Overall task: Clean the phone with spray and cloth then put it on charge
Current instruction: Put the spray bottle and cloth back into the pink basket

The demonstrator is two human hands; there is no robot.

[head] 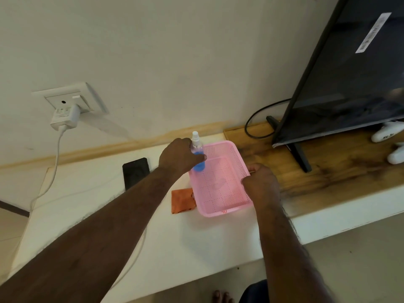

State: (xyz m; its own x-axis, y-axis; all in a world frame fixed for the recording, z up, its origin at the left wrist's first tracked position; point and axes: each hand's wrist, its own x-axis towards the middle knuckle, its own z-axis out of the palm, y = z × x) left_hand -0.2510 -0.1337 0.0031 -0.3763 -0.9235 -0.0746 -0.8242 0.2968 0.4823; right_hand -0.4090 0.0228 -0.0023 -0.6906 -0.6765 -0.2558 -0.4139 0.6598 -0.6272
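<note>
My left hand (180, 156) grips a small clear spray bottle (197, 149) with blue liquid and a white nozzle, held upright over the far left corner of a pink perforated basket (220, 193). My right hand (261, 184) clasps the basket's right rim. A black phone (135, 171) lies flat on the white counter left of my left forearm. An orange cloth (182, 200) lies folded on the counter against the basket's left side. A white charger (64, 118) sits plugged in the wall socket, and its white cable (55, 162) runs down onto the counter.
A black TV (349, 73) stands on a wooden board (328, 173) at the right, with a black cord (258, 121) looping behind it. Two white objects (387, 132) lie under the screen's right part. The counter's front edge runs across the lower frame, and a bare foot (222, 297) shows below.
</note>
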